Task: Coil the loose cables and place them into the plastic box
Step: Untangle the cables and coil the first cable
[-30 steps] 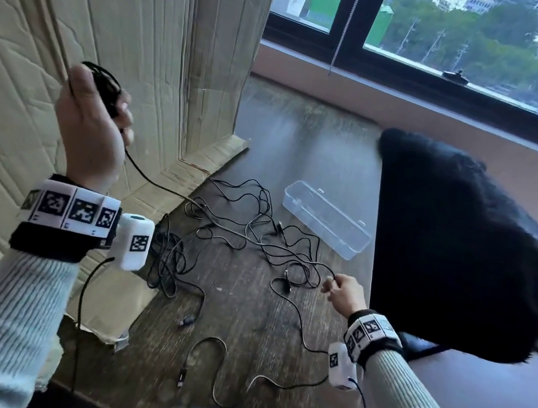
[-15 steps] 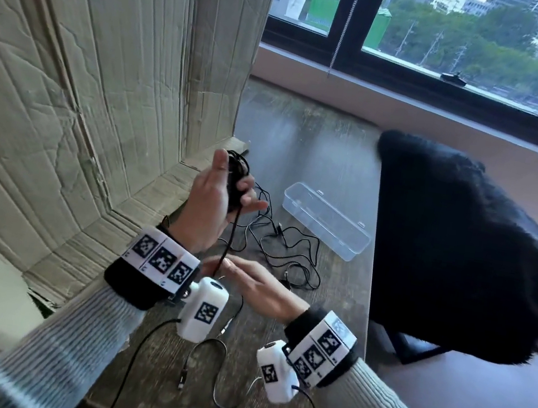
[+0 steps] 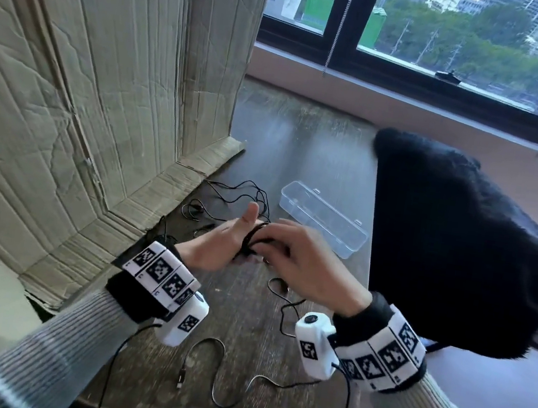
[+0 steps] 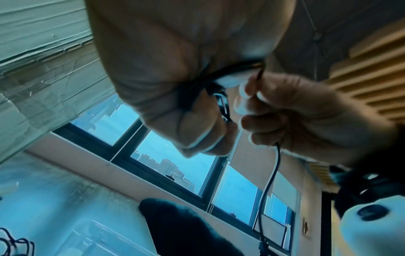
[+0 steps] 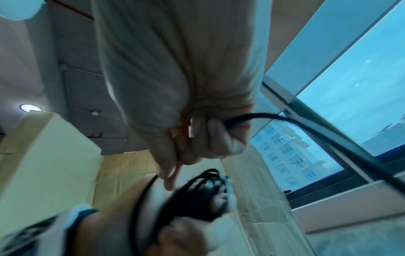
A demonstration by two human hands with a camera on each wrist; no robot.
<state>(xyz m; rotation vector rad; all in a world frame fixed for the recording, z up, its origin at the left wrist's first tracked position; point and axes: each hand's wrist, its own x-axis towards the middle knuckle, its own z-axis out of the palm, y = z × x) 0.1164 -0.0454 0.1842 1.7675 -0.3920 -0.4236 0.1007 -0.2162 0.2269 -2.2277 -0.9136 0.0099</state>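
- The left hand (image 3: pixel 220 245) grasps a black coil (image 3: pixel 252 241) of cable, fingers curled round the bundled loops, thumb sticking up; in the left wrist view the loops cross the palm under the curled fingers (image 4: pixel 197 131).
- The right hand (image 3: pixel 301 260) is directly beside it, touching the coil, and pinches the free run of the same cable between thumb and fingers; the right wrist view shows the strand (image 5: pixel 285 121) leaving that pinch and sweeping off to the side.
- Below the right hand, the cable's tail (image 3: pixel 284 306) drops to the wooden table (image 3: pixel 289 144) and curls there. Whether it joins the strand with a plug (image 3: pixel 181 373) lying nearer the person, I cannot tell.
- The step in hand, as I judge it, is winding: one cable is partly coiled, none is boxed yet.
- Beyond the hands, a loose tangle (image 3: pixel 237 196) of thin black cables lies on the table, near the foot of the cardboard sheet (image 3: pixel 86 91).
- The clear plastic box (image 3: pixel 321 225) sits open just past the right hand, to its far right, with nothing visible inside.
- A black furry cover (image 3: pixel 462 248) lies right of the box.
- The next move likely calls for the right hand to lay another turn over the left hand's loops, keeping light tension so the coil stays tight, then take in the tail before carrying it the short way to the box.
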